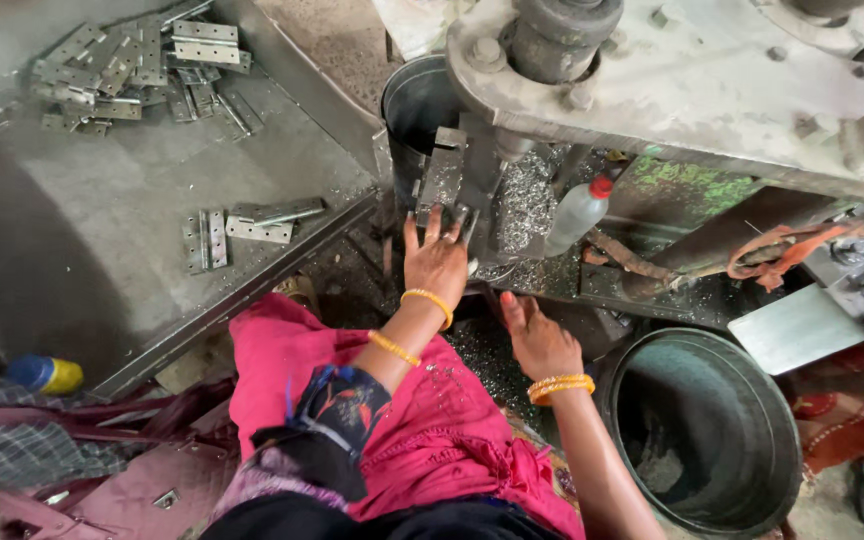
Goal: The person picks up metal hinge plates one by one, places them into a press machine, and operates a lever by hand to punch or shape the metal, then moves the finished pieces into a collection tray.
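Note:
My left hand [436, 258] reaches forward to the machine's jig [442, 175], and its stretched fingers hold a small metal hinge [462, 218] against it. My right hand [538, 340] lies lower and to the right, by the machine's dark lower edge, with its fingers curled out of sight. Both wrists wear yellow bangles. Metal shavings [524, 205] lie piled just right of the jig. The grey machine head [652, 70] looms over the work spot.
A metal tray [102, 240] on the left carries a heap of hinges [137, 70] and a few more hinges [247, 225] near its edge. A plastic squeeze bottle [577, 215], a dark bucket [712, 430] at the right, another bucket [417, 100] behind the jig.

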